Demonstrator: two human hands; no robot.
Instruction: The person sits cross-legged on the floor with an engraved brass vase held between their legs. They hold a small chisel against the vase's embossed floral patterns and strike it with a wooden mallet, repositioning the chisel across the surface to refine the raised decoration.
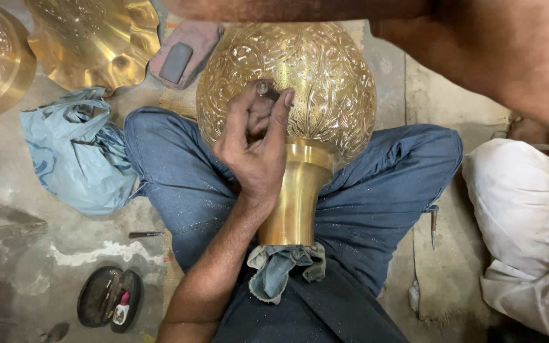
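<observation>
Brass vase (300, 89), left hand (255, 152) fingers (239, 105) pinching small chisel (268, 91)

**A Metalworker's Floor Workshop**

We sat cross-legged on a stained concrete floor (46, 248). An engraved brass vase (300, 95) lay across our lap. At the upper left stood a scalloped brass bowl (93, 38). Small chisels (146, 234) lay loose around us, and an open tool case (109, 296) sat at the lower left.
</observation>
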